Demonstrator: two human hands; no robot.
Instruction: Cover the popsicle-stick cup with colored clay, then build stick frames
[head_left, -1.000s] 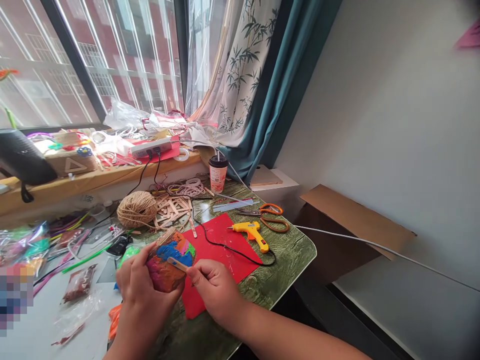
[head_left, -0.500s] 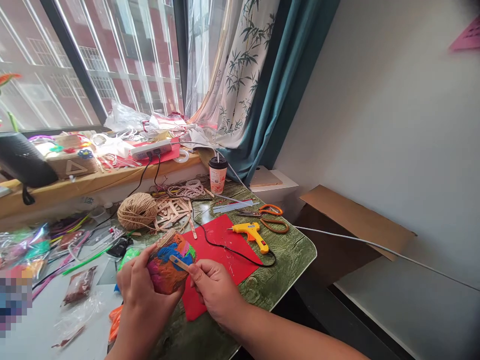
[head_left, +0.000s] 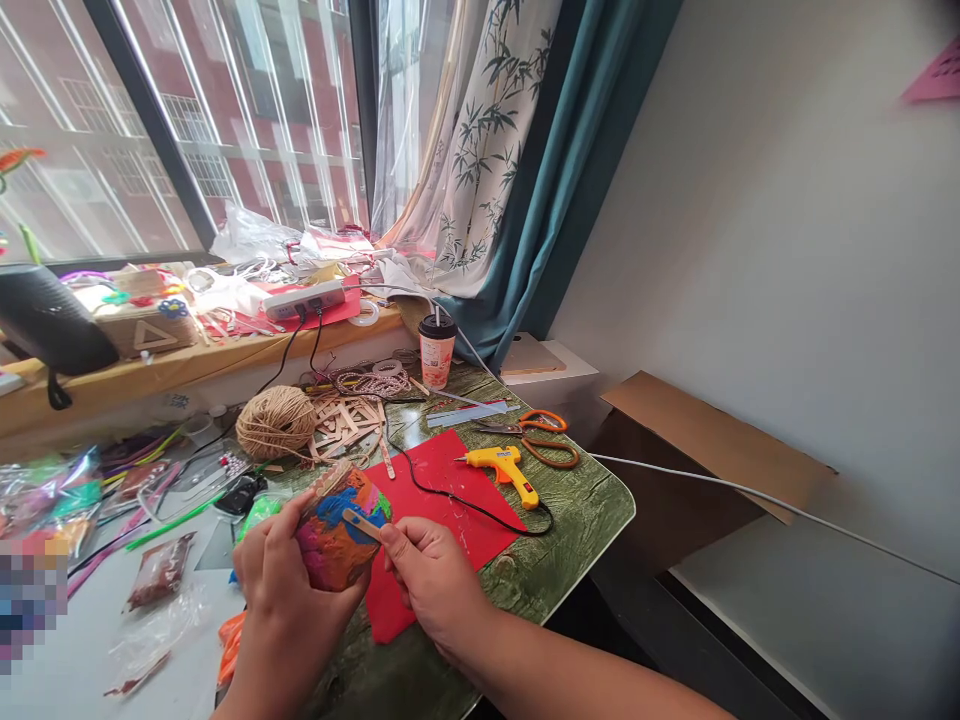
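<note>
My left hand is wrapped round a rounded, jar-like object coated in orange, blue, pink and green clay-like material. It is tilted, with its top toward the upper left. Between thumb and fingers my right hand pinches a wooden craft stick. The stick's far end rests against the blue patch on the object. Beneath both hands lies a red sheet on the green table. The object's underside is hidden by my left palm.
A yellow glue gun with a black cord lies on the red sheet, near orange-handled scissors. Behind are a twine ball, loose craft sticks and a lidded cup. Bagged material lies left. The table's edge is right.
Almost nothing differs. The stick's tip has shifted very slightly on the blue patch, and the whole view has moved a little.
</note>
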